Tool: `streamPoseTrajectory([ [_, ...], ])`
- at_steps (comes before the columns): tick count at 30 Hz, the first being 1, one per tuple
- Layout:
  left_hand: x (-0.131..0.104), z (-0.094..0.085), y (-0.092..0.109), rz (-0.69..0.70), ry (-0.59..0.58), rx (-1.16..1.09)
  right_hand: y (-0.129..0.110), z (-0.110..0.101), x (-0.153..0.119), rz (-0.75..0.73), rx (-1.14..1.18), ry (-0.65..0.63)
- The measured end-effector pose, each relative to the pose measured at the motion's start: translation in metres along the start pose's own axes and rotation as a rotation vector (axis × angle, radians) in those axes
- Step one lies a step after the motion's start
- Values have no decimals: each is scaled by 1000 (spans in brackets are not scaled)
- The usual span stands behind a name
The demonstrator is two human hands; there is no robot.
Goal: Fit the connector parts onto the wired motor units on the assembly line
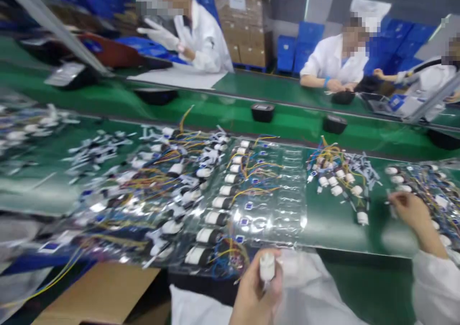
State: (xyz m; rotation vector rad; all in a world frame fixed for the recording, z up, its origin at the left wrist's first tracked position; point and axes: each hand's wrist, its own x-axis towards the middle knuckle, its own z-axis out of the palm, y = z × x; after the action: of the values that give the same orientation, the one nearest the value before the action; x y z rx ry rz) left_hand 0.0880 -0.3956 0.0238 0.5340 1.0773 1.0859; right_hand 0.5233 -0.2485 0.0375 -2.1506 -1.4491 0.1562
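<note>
Low in the middle, my left hand [253,289] is closed around a small white cylindrical part [267,266], with its round end up. My right hand [409,212] reaches over the green surface at the right, fingers pinched and blurred. A pale sliver shows at its fingertips, too unclear to name. Left of that hand lies a loose pile of white cylindrical parts with coloured wires [336,176]. Beyond my left hand is a clear plastic tray [293,195], with a row of white-and-black cylinders [212,218] along its left side.
More wired parts [176,169] cover the left of the green bench [338,236], beside a heap of white-and-black pieces [98,152]. Another filled tray [427,183] is at far right. A cardboard box [97,294] stands below left. Co-workers in white sit across a raised green ledge [215,114].
</note>
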Motion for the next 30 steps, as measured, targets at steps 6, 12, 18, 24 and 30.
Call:
streamPoseTrajectory([
  [6, -9, -27, 29, 77, -70, 76, -102, -42, -92, 11, 276, 109],
  [12, -21, -56, 53, 89, -185, 34, -261, -3, -199, -369, 472, -331],
  [18, -31, -84, 74, 250, -70, 175, -311, 37, -238, -532, 614, -660],
  [24, -34, -89, 64, 300, -24, 240, -302, 51, -247, -504, 682, -643],
  [30, -33, -80, 36, 285, 57, 250, -292, 58, -249, -511, 752, -599],
])
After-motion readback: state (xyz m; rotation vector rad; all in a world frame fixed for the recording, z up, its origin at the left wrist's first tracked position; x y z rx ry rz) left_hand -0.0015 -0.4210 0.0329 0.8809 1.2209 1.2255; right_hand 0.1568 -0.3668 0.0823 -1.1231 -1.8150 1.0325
